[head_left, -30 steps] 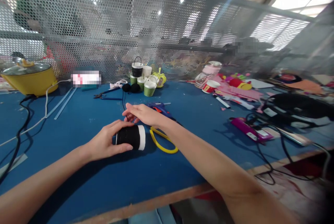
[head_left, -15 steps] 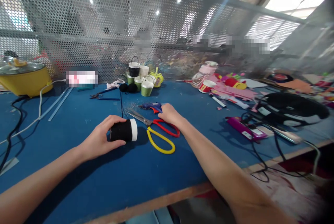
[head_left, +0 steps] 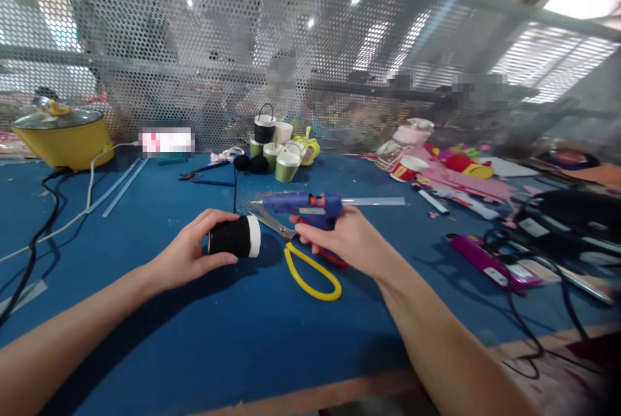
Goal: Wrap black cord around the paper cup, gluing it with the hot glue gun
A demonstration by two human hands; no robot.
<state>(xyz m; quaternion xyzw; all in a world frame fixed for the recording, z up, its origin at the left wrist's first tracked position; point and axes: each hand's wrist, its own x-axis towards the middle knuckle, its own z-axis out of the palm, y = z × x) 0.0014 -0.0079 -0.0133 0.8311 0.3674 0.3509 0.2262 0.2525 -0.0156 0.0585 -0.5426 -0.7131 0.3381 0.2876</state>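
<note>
Head view: the black cup (head_left: pixel 229 238) is left of the frame's centre, on its side, its white end turned toward the right of the frame; whether it touches the counter (head_left: pixel 291 345) cannot be told.
Left hand: this hand (head_left: pixel 187 251) pinches the cup from the left, fingers over the top and thumb along the lower side, leaving the white end uncovered.
Right hand: right of the centre, this hand (head_left: pixel 356 241) is wrapped around the grip of the blue glue gun (head_left: pixel 301 202), well apart from the cup.
Glue gun: it points left across the middle of the frame, its nozzle above and just beyond the cup's white end; a clear glue stick (head_left: pixel 376 201) juts from its back toward the right.
Scissors: between the two hands, the scissors (head_left: pixel 288 233) lie on the counter, blades toward the upper left, near the cup; the yellow handle is in plain sight, the red one partly hidden by the right hand.
Cord: a thin black cord (head_left: pixel 235 189) runs down from near the black balls (head_left: pixel 259 165) toward the cup; its lower end is hidden.
Upper middle: small buckets (head_left: pixel 288 167) stand grouped, one black among them.
Upper left: pliers (head_left: pixel 194 176) lie on the counter, and a yellow pot (head_left: pixel 87 144) stands farther left.
Right side: a purple power strip (head_left: pixel 490 261) lies with dark cables around it.
</note>
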